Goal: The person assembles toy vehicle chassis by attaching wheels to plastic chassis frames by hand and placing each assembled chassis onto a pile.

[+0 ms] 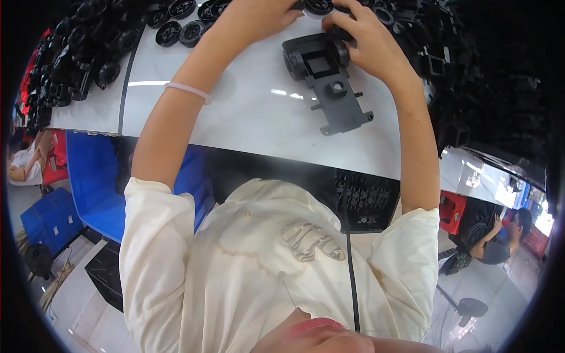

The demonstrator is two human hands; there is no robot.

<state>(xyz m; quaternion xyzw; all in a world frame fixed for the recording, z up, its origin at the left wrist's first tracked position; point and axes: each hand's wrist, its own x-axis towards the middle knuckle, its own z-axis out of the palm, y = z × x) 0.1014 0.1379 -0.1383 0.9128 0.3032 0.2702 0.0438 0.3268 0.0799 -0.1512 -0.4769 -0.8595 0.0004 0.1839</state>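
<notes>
A dark grey toy-vehicle chassis (336, 106) lies on the white table, with black wheels (297, 65) at its far end and a square opening between them. Beside that end, my right hand (374, 47) is closed, its fingers curled over a small rounded black part (341, 34). My left hand (265, 15) reaches to the far side near the loose black wheels. Its fingers are bent together at a dark piece, partly cut off by the picture's upper edge, so what it holds cannot be made out.
Several loose black wheels (168, 34) lie on the white tabletop (247, 112) at the far left. Heaps of black parts flank it on the left (82, 53) and right (477, 76). A blue bin (91, 176) stands below left; a black crate (368, 203) sits under the table. Other people are seated at both sides.
</notes>
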